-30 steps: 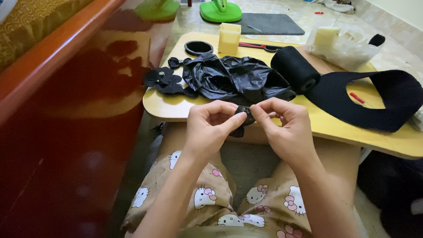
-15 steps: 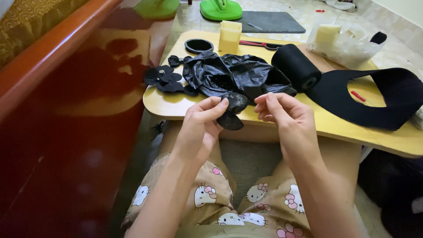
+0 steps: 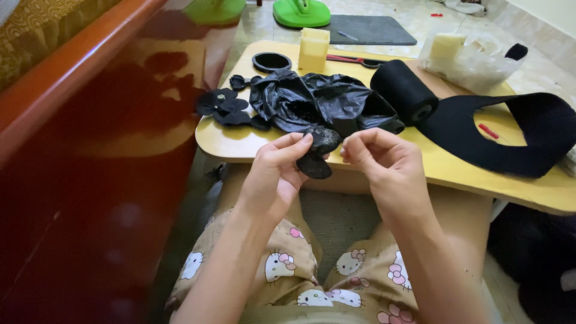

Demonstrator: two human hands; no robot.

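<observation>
I see my left hand [image 3: 273, 174] pinching a black fabric petal piece [image 3: 316, 153] between thumb and fingers; it juts toward two o'clock, long axis running down to five. My right hand [image 3: 384, 162], fingertips pressed together on nothing visible, sits just beside at three o'clock. The piece is dark, cupped, matte, over the yellow table [image 3: 240, 141] edge

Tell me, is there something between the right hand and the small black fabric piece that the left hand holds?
Nothing visible. The right hand is beside the black fabric piece, which the left hand pinches; only a small open gap separates them.
</observation>
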